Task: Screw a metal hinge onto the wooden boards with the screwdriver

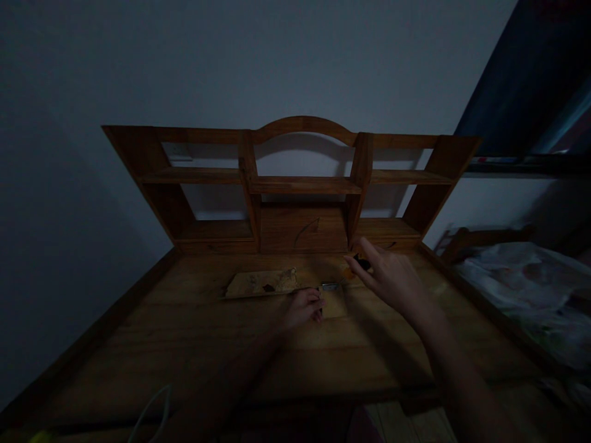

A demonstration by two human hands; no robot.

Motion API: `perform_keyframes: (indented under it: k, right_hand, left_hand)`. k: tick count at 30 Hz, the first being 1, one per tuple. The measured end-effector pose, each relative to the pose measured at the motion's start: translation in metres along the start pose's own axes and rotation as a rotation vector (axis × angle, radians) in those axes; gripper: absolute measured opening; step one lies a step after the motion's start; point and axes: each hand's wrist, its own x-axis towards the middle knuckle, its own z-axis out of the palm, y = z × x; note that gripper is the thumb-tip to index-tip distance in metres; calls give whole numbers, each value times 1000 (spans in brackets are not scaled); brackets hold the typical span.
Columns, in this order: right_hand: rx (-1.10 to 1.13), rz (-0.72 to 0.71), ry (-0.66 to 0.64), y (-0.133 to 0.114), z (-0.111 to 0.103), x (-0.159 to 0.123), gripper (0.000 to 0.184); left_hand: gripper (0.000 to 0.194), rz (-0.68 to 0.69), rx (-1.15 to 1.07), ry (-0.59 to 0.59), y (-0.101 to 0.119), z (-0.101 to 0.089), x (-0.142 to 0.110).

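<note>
My left hand (305, 307) rests low over the desk with its fingers curled together. What they grip, if anything, is too dark to make out. Right by its fingertips lies a small shiny metal piece (329, 287). My right hand (390, 271) is raised a little above the desk, thumb and fingers closed around a small orange-and-black object (361, 263), whose kind I cannot tell. Left of the metal piece lies a flat, worn brown strip (258, 283) with a ragged right end and a dark spot; its near edge runs close to my left hand.
A wooden desk (194, 344) carries a shelf unit (305, 184) along its back, against the wall. Beyond the right edge are crumpled translucent plastic bags (517, 277) and a wooden rail (494, 235). A pale cord loop (150, 409) shows at the lower left. The light is dim.
</note>
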Motion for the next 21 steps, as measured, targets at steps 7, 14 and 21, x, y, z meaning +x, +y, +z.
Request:
perform_keyframes:
  k: [7,14,21]
  right_hand:
    - [154,-91,-4,0,-3,-2,40]
    - [3,36,30,-1,-1,0,41]
    - [11,-7,32,-1,-2,-1,33]
  left_hand:
    - [42,25,-31,-17,4,1,-2]
    - [44,36,-11,-14,0,0,-1]
    - [52,47,10,-24,-7,-3,3]
